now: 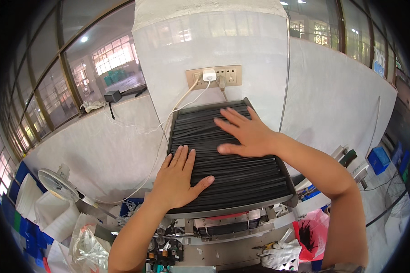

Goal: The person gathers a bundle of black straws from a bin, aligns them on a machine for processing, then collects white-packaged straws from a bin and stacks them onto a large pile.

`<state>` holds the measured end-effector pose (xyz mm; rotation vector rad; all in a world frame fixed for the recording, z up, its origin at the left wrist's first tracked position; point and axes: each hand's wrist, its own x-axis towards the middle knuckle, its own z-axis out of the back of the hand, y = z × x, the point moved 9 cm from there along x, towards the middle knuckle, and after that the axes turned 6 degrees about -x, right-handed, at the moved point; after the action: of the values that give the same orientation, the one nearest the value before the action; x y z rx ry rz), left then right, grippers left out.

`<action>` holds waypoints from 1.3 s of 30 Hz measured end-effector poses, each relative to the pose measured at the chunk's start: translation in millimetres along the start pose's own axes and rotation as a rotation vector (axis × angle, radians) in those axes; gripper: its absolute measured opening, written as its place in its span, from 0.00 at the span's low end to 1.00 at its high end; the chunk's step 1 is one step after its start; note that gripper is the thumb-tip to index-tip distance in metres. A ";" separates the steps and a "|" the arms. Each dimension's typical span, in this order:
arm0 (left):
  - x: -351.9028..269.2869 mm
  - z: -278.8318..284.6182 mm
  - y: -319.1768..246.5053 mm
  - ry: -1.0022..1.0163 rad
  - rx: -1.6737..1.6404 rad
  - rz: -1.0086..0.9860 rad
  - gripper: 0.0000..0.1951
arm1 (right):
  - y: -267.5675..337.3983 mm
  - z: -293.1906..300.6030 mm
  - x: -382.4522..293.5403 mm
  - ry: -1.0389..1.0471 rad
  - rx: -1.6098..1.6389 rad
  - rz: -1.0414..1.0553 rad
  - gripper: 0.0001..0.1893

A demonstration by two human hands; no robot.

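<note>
A metal hopper tray [233, 209] stands before me against the wall, filled with many thin black strips [235, 181] lying crosswise. My left hand [177, 181] rests flat on the strips near the left side, fingers spread and pointing away from me. Farther back and to the right, my right hand [249, 134] is over the strips with its fingers apart, slightly blurred. Neither hand grips anything. Whether the right palm touches the strips is hard to tell.
Behind the tray is a wall socket panel [233, 75] with plugs and hanging cables. Machine parts [225, 223] sit below the tray's near edge. White work gloves [282, 254], pliers [264, 246] and a pink bag [323, 221] of black strips lie nearer. A fan [58, 184] stands left.
</note>
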<state>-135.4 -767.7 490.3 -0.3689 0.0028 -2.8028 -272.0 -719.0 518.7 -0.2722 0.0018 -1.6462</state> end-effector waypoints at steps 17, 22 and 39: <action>-3.4 0.9 -9.5 -0.088 -0.030 -0.066 0.40 | -78.6 -67.0 109.8 0.253 0.113 -0.306 0.54; 4.5 -3.4 -6.8 -0.160 -0.025 -0.067 0.38 | -40.4 -57.2 84.4 0.277 0.106 -0.157 0.50; -8.8 32.0 -12.5 -0.160 -0.265 -0.051 0.31 | 68.7 30.7 -98.2 -0.111 0.274 0.119 0.35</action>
<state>-123.1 -751.9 519.6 -0.6628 0.3352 -2.8185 -192.4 -624.3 520.0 -0.1499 -0.2847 -1.4910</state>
